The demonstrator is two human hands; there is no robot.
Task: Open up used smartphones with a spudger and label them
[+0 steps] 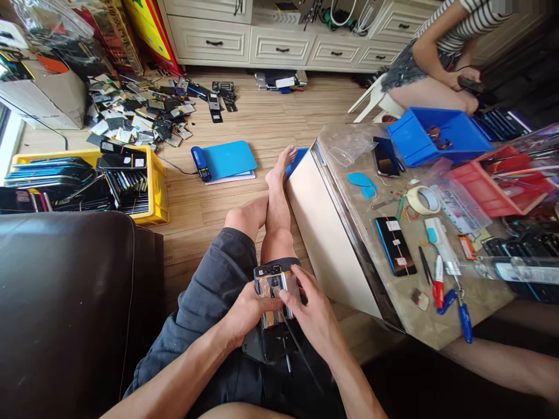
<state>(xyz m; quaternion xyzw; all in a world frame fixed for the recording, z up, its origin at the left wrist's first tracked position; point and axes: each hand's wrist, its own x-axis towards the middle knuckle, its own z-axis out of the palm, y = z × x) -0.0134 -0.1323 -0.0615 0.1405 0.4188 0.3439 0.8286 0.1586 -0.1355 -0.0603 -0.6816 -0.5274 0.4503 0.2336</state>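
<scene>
An opened phone (pixel 271 317) with its inner parts showing lies on my lap, above a dark panel (pixel 252 343). My left hand (pixel 251 308) grips the phone's left edge, its thumb resting over the inner parts. On the right side, my right hand (pixel 311 305) has its thumb and fingers on the phone's upper part and right edge. Thin dark tweezers (pixel 301 352) slant down from beneath my right hand. A slim light rod (pixel 287 356) sticks out near the phone's lower end.
A table (pixel 349 203) at right bears a blue-edged phone (pixel 396 245), tape (pixel 423 199), a red marker (pixel 438 282) and a blue bin (pixel 410 137). A person (pixel 441 64) sits beyond. Phone parts (pixel 140 110) and a yellow crate (pixel 159 192) are on the floor.
</scene>
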